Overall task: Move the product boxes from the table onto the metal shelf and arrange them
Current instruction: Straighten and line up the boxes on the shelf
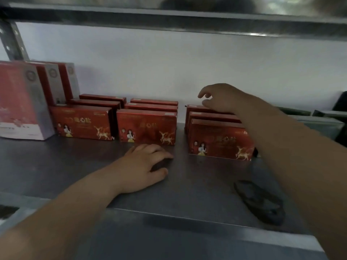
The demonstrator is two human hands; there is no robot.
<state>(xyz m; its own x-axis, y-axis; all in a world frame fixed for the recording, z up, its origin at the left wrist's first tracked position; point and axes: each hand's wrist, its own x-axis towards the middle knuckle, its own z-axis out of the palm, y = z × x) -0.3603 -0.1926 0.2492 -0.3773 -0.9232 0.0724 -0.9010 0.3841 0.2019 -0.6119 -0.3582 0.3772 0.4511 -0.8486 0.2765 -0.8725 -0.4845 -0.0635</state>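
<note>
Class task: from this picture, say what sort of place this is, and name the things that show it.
Probably a stockroom or shop storage area: a grey metal shelf with a perforated steel upright, and rows of identical red cardboard product boxes beside taller red and silver boxes.

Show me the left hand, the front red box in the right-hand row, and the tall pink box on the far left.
left hand [142, 166]: head view, back of the hand.
front red box in the right-hand row [216, 141]: head view, its front face.
tall pink box [16, 102]: head view, its front face.
</note>
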